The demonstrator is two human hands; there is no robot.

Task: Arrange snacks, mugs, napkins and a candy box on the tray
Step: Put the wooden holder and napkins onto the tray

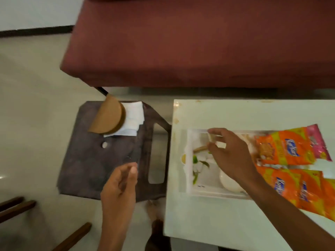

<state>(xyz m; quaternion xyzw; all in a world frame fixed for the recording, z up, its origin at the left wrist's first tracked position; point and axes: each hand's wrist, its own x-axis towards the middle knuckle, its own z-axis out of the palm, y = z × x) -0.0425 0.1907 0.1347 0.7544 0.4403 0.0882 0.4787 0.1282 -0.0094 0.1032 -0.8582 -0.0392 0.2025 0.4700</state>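
A white tray (pixel 190 189) lies on the white table (pixel 208 223). In it are a white mug (pixel 230 183) and a floral-printed white piece (pixel 199 163), blurred. My right hand (pixel 233 156) reaches over the tray, with thumb and fingers pinching the rim of a pale mug (pixel 211 138) at the tray's far side. Two orange snack packets (pixel 284 149) (pixel 297 191) lie at the tray's right end. To the left, a round brown candy box (pixel 107 116) leans on white napkins (pixel 134 116) on a dark chair seat (pixel 87 160). My left hand (pixel 119 189) hovers over that seat, loosely curled and holding nothing.
A maroon sofa (pixel 199 44) fills the far side beyond table and chair. Pale floor (pixel 32 105) lies to the left, with brown wooden legs (pixel 16 207) at the lower left. A narrow gap separates the chair from the table edge.
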